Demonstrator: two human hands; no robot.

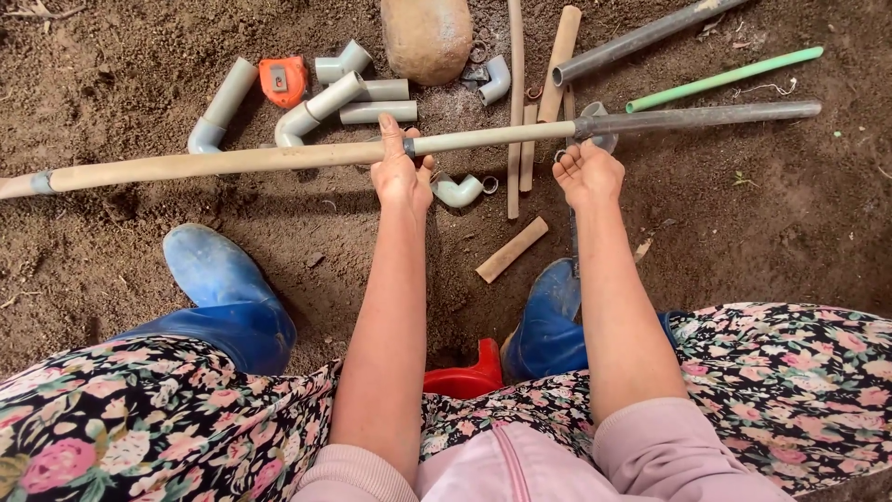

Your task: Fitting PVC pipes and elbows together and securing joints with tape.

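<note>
Above the dirt, long pipe (279,160) gripped by left fingers (395,139), right fingers (571,160) curled just beneath

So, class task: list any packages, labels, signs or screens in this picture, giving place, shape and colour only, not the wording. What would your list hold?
Label on the orange tape measure: on the soil at top left, among grey pipe elbows; a small pale rectangular patch on the orange case, too small to tell more.
No packages, signs or screens show.
</note>
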